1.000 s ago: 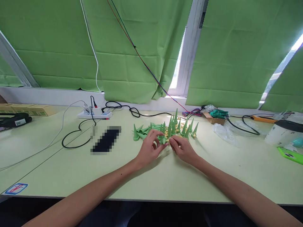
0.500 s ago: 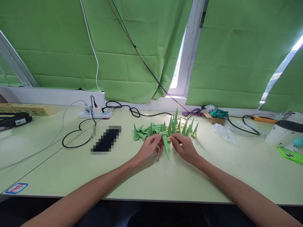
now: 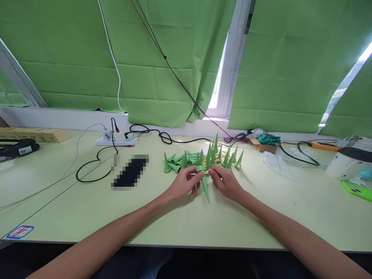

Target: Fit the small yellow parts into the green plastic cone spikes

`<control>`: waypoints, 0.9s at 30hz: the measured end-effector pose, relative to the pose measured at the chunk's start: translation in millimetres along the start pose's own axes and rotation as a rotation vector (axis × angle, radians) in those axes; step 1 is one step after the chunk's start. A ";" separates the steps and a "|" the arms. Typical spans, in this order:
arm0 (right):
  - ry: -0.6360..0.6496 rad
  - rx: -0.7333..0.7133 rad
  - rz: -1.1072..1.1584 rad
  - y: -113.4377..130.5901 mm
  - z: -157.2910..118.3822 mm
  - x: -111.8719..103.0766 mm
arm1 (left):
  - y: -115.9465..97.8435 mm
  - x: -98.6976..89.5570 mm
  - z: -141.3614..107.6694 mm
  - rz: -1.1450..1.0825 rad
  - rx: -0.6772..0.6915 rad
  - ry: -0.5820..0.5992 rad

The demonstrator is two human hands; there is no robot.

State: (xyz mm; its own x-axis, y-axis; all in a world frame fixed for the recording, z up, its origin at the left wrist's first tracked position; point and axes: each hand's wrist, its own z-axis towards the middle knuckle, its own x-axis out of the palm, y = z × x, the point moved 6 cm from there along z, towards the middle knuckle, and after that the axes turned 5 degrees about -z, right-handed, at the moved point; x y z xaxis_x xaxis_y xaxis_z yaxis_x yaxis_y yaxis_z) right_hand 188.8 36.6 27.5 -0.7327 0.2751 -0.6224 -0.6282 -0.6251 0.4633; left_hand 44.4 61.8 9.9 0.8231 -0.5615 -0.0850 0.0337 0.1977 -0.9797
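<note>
The left hand [image 3: 184, 183] pinches a green spike [image 3: 206, 189] by its broad end, tip slanting down over the bench [image 3: 247, 228], likely to keep that end accessible to the right hand [image 3: 226, 182], whose fingers close just beside it, contents unclear. Beyond, other spikes [image 3: 215, 145] and yellow pieces [image 3: 238, 167] cluster, seemingly for easy reach.

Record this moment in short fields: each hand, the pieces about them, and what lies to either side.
Left hand: holds a green spike, wide end uppermost in the picture, point toward the near edge
Right hand: fingers drawn together beside that spike; anything pinched is too small to tell
Beyond hands: other green spikes, some upright, some lying; small yellow pieces among them
Far left: power strip
Far right: cardboard box
</note>
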 end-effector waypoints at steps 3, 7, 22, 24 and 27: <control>0.007 -0.009 -0.002 -0.9 -0.2 1.1 | -2.0 -0.4 -1.9 0.045 0.016 -0.019; 0.023 0.003 0.006 -2.3 -0.4 2.1 | -4.7 -2.2 -3.7 0.152 0.039 -0.085; -0.099 -0.014 -0.008 6.2 -1.5 -5.9 | -9.1 -7.0 -3.4 0.151 0.133 -0.209; -0.130 -0.020 0.000 6.8 -2.4 -8.6 | -8.5 -5.8 -2.4 0.127 0.125 -0.174; -0.168 -0.023 0.024 6.1 -3.7 -10.9 | -6.5 -3.0 -1.1 0.088 0.098 -0.109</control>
State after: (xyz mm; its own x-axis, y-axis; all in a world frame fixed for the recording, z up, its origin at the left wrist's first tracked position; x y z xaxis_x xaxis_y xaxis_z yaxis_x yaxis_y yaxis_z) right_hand 194.0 27.1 34.8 -0.7817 0.3769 -0.4968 -0.6056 -0.6490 0.4606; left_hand 41.1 61.4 16.3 0.8819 -0.4490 -0.1439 0.0096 0.3223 -0.9466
